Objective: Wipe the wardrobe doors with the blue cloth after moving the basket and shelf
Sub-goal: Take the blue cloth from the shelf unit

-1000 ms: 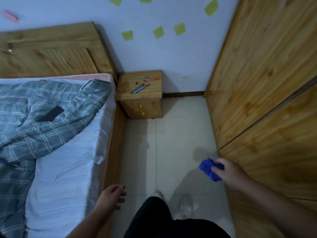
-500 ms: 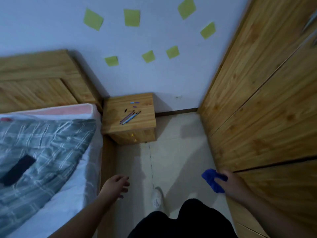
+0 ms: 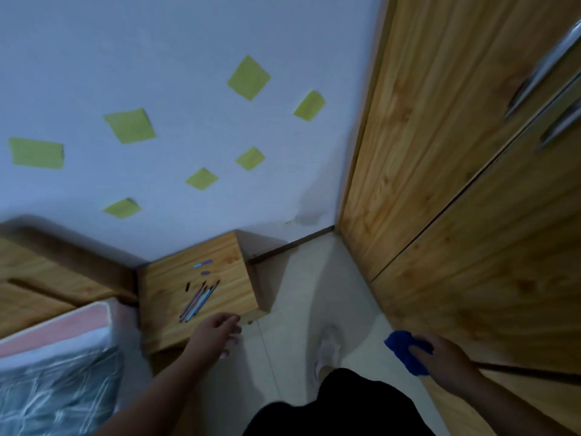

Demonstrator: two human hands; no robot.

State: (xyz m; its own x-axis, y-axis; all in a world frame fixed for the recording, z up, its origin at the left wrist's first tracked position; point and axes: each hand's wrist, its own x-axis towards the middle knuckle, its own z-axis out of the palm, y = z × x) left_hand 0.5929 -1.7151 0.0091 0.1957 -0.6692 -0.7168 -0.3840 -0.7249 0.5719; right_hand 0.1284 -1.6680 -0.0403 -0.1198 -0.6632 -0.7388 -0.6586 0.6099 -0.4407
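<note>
Blue cloth bunched in the right hand, low beside the wardrobe doors.
Soft, light and limp, it should crumple to any shape, so a flat palm behind the wad would likely press it best on the stiff, smooth wood. The right fingers curl round it; the left hand hangs with fingers loosely spread, holding nothing, near the bedside cabinet.
</note>
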